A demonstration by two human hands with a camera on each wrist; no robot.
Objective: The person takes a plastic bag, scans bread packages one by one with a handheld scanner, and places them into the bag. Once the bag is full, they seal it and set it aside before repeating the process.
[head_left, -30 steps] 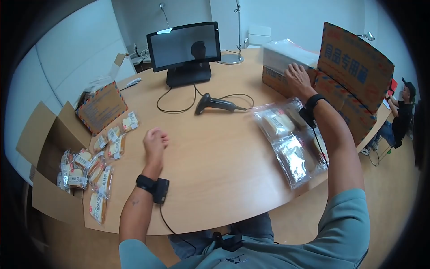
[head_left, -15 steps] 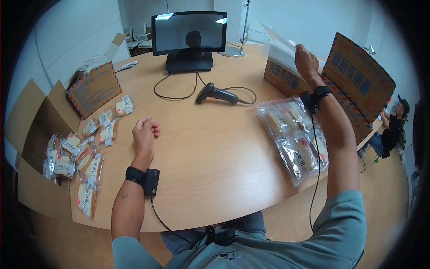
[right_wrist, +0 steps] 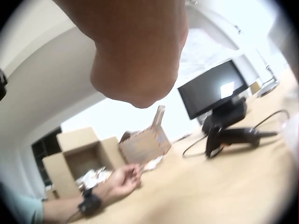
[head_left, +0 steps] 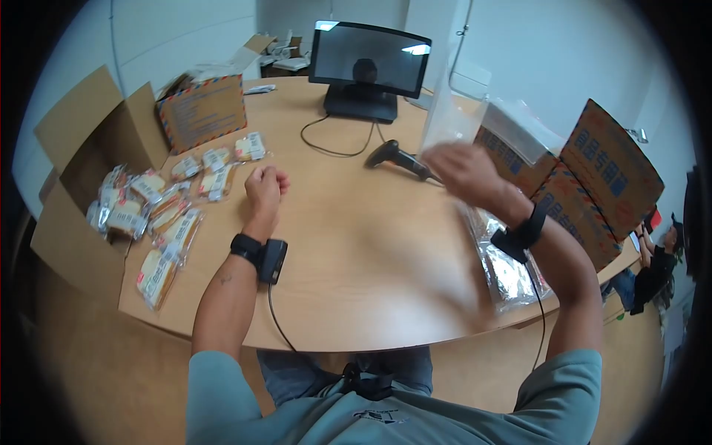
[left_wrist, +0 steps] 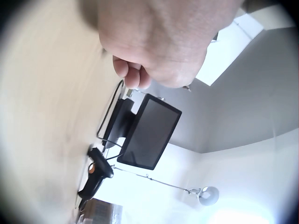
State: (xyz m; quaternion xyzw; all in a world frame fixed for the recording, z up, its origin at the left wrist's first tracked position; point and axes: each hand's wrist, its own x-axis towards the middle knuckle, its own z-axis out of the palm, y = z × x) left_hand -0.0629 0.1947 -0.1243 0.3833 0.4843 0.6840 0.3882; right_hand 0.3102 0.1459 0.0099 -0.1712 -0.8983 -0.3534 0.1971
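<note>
My right hand [head_left: 469, 172] is raised over the table's right side, its fingers curled on a clear plastic bag [head_left: 445, 119] that stands up above them, blurred by motion. Behind it, more clear plastic bags [head_left: 526, 130] lie on top of a cardboard box [head_left: 512, 159]. Under my right forearm is a filled clear bag of packaged bread [head_left: 512, 278], partly hidden. My left hand [head_left: 263, 194] rests on the table, fingers loosely curled and holding nothing. Closest to it are several wrapped bread packs [head_left: 215, 182]. The left wrist view shows its fingers [left_wrist: 133, 77] from below.
A black barcode scanner [head_left: 397, 157] lies mid-table, its cable running near a monitor [head_left: 371, 63]. At the left, an open carton [head_left: 81, 119] on its side spills bread packs [head_left: 157, 271]. Behind stands a striped-edge box [head_left: 202, 115]. A seated person [head_left: 653, 267] is at far right.
My right hand has lifted a clear plastic bag off the pile on the box and brought it left and toward me. My left hand stays on the table. The head view has turned.
</note>
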